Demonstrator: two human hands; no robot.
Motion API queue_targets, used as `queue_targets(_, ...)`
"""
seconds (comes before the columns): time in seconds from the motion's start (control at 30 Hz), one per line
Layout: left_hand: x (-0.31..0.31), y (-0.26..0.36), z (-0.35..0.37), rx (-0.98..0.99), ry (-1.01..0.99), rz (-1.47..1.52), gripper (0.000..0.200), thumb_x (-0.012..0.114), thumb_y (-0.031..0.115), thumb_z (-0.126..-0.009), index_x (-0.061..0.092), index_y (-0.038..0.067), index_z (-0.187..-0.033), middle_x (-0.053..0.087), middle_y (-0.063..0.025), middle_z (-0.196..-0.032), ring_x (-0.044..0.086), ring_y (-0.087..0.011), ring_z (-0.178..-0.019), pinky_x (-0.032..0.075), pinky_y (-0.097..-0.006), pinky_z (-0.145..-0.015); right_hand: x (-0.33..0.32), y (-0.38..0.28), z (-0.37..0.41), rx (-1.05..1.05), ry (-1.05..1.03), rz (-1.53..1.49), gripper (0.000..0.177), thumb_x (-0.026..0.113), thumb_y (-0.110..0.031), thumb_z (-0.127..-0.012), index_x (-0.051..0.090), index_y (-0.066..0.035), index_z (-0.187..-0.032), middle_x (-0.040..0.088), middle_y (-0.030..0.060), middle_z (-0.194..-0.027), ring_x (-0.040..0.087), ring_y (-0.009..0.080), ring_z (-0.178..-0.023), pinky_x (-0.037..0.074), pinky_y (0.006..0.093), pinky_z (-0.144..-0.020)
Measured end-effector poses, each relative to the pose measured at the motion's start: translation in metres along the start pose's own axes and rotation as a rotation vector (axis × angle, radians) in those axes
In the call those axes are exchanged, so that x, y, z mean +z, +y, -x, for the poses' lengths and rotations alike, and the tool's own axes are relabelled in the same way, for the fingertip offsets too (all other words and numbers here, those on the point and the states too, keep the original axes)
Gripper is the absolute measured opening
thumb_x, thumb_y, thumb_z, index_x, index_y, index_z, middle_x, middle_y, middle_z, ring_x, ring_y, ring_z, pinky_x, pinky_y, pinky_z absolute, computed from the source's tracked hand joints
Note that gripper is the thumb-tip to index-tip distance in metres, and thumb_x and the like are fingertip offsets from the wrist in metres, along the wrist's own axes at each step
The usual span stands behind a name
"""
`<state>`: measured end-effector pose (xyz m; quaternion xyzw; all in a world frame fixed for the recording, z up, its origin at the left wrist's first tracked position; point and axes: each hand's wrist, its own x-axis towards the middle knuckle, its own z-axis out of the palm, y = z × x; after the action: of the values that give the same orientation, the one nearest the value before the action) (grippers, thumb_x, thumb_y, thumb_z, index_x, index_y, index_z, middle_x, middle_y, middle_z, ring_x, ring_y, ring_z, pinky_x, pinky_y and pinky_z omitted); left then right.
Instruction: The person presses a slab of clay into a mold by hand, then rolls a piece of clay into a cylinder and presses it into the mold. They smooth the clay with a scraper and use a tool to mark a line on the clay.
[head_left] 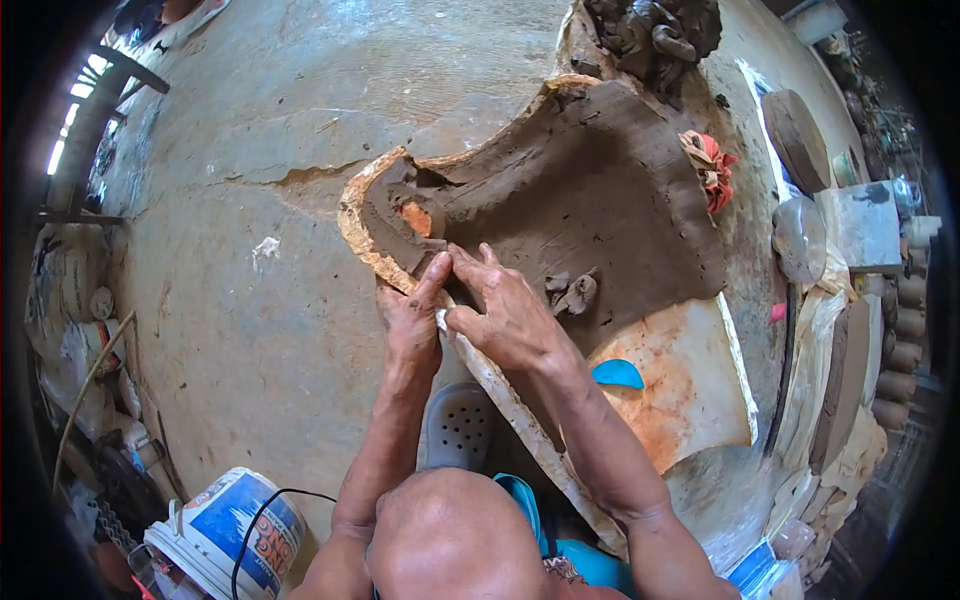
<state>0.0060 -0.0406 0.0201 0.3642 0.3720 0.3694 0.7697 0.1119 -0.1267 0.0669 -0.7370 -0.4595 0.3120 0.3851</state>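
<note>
Dark brown clay [610, 190] lines a large curved plaster-like mould [357, 215] whose pale, rough rim shows at the left. My left hand [412, 315] grips the mould's left rim, its thumb on the clay edge and its other fingers mostly hidden outside. Just beside it, my right hand [510, 315] is bent over the same rim, fingertips pinching and pressing the clay near the left thumb. An orange patch [415, 218] of bare mould shows through a gap in the clay. Small loose clay scraps [572, 293] lie on the sheet, right of my right hand.
A lump of wet clay [655, 35] sits beyond the mould. A red cloth bundle [712, 170] lies at its right edge. The mould's bare section holds a blue half-round piece [618, 374]. A white-and-blue bucket [235, 535] stands lower left; a grey clog [458, 425] is below my hands.
</note>
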Motion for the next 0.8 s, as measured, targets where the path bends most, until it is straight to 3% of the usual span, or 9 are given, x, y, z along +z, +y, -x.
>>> queue_targets(0.07, -0.005, 0.001, -0.001, -0.007, 0.015, -0.013, 0.036, 0.076, 0.008, -0.097, 0.062, 0.001, -0.13, 0.072, -0.0065, -0.114, 0.072, -0.0171, -0.097, 0.06, -0.0332, -0.084, -0.007, 0.0, 0.0, 0.038, -0.013, -0.026, 0.078, 0.062, -0.027, -0.079, 0.052, 0.011, -0.146, 0.045, 0.032, -0.157, 0.041, 0.0428, -0.151, 0.031, 0.0418, -0.128)
queue_targets(0.13, -0.008, 0.006, -0.004, -0.135, 0.022, 0.03, 0.042, 0.077, 0.01, -0.097, 0.059, -0.001, -0.134, 0.072, -0.007, -0.117, 0.071, -0.0174, -0.1, 0.058, -0.033, -0.088, 0.001, 0.001, 0.004, 0.075, 0.047, -0.095, 0.077, 0.061, -0.028, -0.08, 0.053, 0.012, -0.146, 0.044, 0.0311, -0.159, 0.041, 0.0425, -0.151, 0.031, 0.0412, -0.128)
queue_targets(0.2, -0.003, 0.001, 0.001, -0.097, 0.03, 0.014, 0.042, 0.077, 0.012, -0.098, 0.06, -0.002, -0.133, 0.071, -0.0065, -0.116, 0.07, -0.0168, -0.102, 0.058, -0.0333, -0.089, 0.011, -0.004, 0.008, 0.046, 0.098, -0.086, 0.077, 0.061, -0.026, -0.081, 0.051, 0.012, -0.147, 0.046, 0.0315, -0.158, 0.042, 0.0424, -0.15, 0.032, 0.0408, -0.127)
queue_targets(0.23, 0.0, -0.001, 0.0, -0.059, 0.015, 0.031, 0.041, 0.078, 0.012, -0.097, 0.061, -0.002, -0.132, 0.072, -0.0066, -0.115, 0.07, -0.0167, -0.1, 0.058, -0.0335, -0.087, 0.01, -0.004, 0.003, 0.048, 0.086, -0.104, 0.08, 0.063, -0.03, -0.082, 0.049, 0.016, -0.146, 0.048, 0.0364, -0.153, 0.042, 0.0446, -0.149, 0.032, 0.0442, -0.127)
queue_targets(0.43, 0.0, -0.002, -0.003, -0.022, 0.04, -0.026, 0.036, 0.077, 0.008, -0.097, 0.064, 0.001, -0.129, 0.071, -0.0064, -0.115, 0.069, -0.0166, -0.096, 0.057, -0.0333, -0.085, 0.006, -0.012, 0.022, 0.079, 0.014, -0.025, 0.078, 0.059, -0.027, -0.079, 0.052, 0.018, -0.141, 0.056, 0.0378, -0.144, 0.052, 0.0489, -0.139, 0.037, 0.0471, -0.124)
queue_targets(0.53, -0.003, -0.005, -0.002, 0.017, -0.006, 0.033, 0.041, 0.079, 0.013, -0.097, 0.062, 0.001, -0.132, 0.071, -0.0054, -0.114, 0.068, -0.0147, -0.095, 0.057, -0.0323, -0.083, -0.008, -0.004, 0.01, 0.211, -0.025, -0.284, 0.077, 0.059, -0.028, -0.078, 0.053, 0.019, -0.139, 0.056, 0.0379, -0.144, 0.052, 0.0513, -0.138, 0.038, 0.0472, -0.123)
queue_targets(0.6, -0.002, -0.005, -0.002, -0.006, 0.021, -0.005, 0.043, 0.076, 0.022, -0.101, 0.06, 0.0, -0.134, 0.071, -0.0051, -0.114, 0.068, -0.0136, -0.094, 0.057, -0.0313, -0.082, 0.004, 0.005, 0.008, 0.172, 0.074, -0.167, 0.074, 0.058, -0.03, -0.08, 0.055, 0.021, -0.135, 0.053, 0.0387, -0.147, 0.047, 0.0527, -0.142, 0.036, 0.0472, -0.124)
queue_targets(0.7, 0.0, -0.006, -0.002, -0.043, 0.144, -0.071, 0.043, 0.071, 0.035, -0.104, 0.065, -0.001, -0.127, 0.072, -0.0047, -0.108, 0.067, -0.0117, -0.088, 0.056, -0.0309, -0.073, 0.018, -0.002, 0.017, 0.053, 0.059, -0.033, 0.073, 0.057, -0.036, -0.084, 0.059, 0.021, -0.13, 0.05, 0.0397, -0.148, 0.043, 0.0539, -0.145, 0.031, 0.0501, -0.126)
queue_targets(0.8, -0.001, -0.015, -0.002, 0.041, 0.127, -0.016, 0.043, 0.073, 0.037, -0.103, 0.067, -0.001, -0.124, 0.072, -0.004, -0.103, 0.067, -0.0106, -0.082, 0.055, -0.0302, -0.067, 0.006, 0.008, 0.009, 0.033, -0.037, 0.013, 0.07, 0.056, -0.036, -0.085, 0.062, 0.018, -0.129, 0.051, 0.0382, -0.148, 0.044, 0.0511, -0.145, 0.03, 0.0509, -0.127)
